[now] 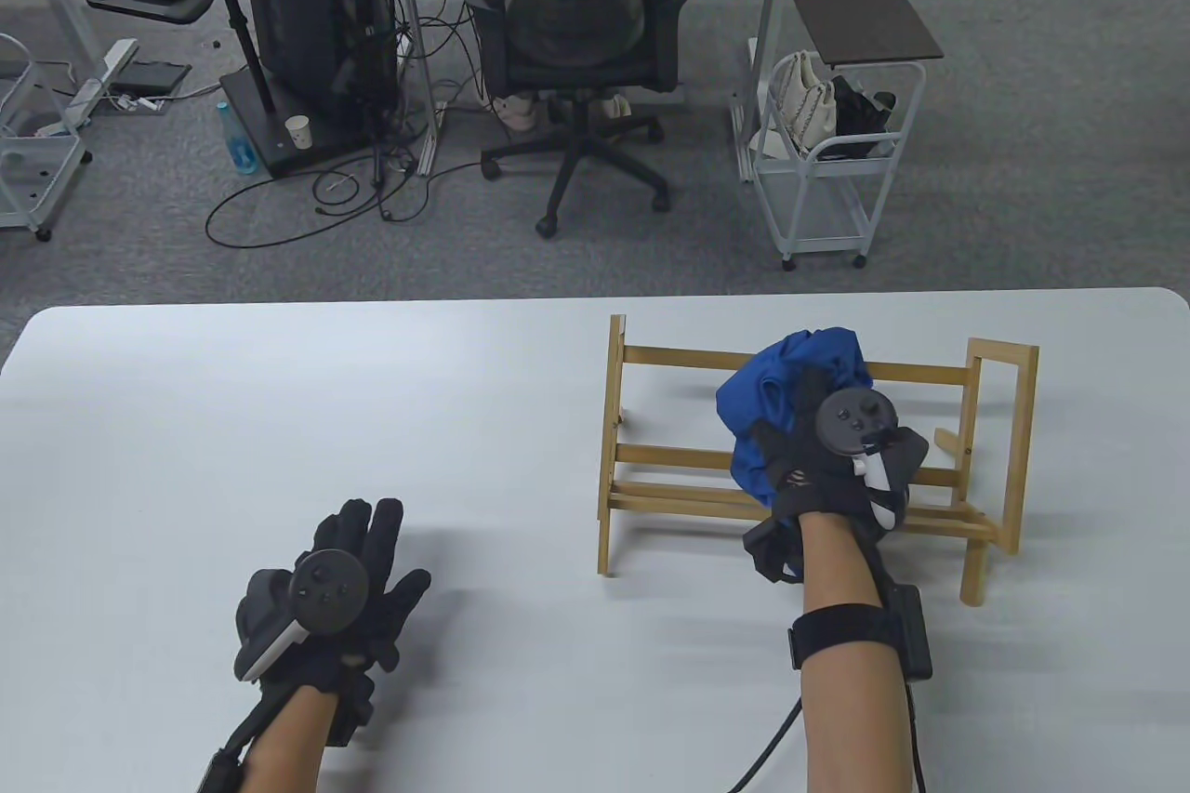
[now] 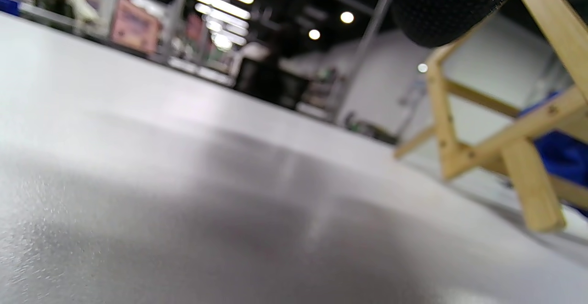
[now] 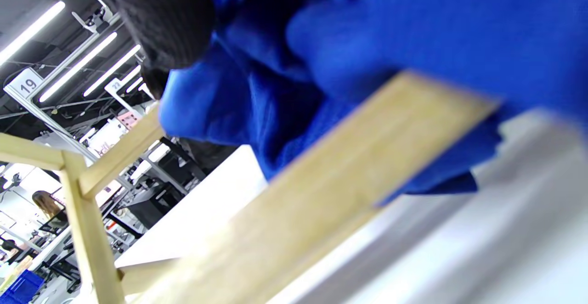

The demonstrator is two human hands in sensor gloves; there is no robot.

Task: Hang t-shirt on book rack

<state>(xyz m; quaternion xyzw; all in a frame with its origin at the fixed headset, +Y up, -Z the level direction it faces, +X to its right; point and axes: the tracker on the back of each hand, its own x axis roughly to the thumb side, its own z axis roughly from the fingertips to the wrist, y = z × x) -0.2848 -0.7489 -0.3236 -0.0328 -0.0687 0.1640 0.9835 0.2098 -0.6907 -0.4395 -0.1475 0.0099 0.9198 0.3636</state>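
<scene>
A wooden book rack (image 1: 651, 458) stands on the white table (image 1: 279, 421) at the right. A bunched blue t-shirt (image 1: 790, 393) sits over the rack's middle, across its rails. My right hand (image 1: 818, 440) grips the shirt from the near side. In the right wrist view the blue shirt (image 3: 367, 42) fills the top, draped over a wooden rail (image 3: 321, 189), with a gloved finger (image 3: 161, 14) on the cloth. My left hand (image 1: 353, 570) rests flat on the table at the left, fingers spread, holding nothing. The left wrist view shows the rack's end (image 2: 505, 143) with some blue cloth (image 2: 562, 154) behind it.
Beyond the table's far edge are an office chair (image 1: 576, 21), a white trolley (image 1: 827, 170) with bags, and a computer stand (image 1: 307, 21) with cables on the floor.
</scene>
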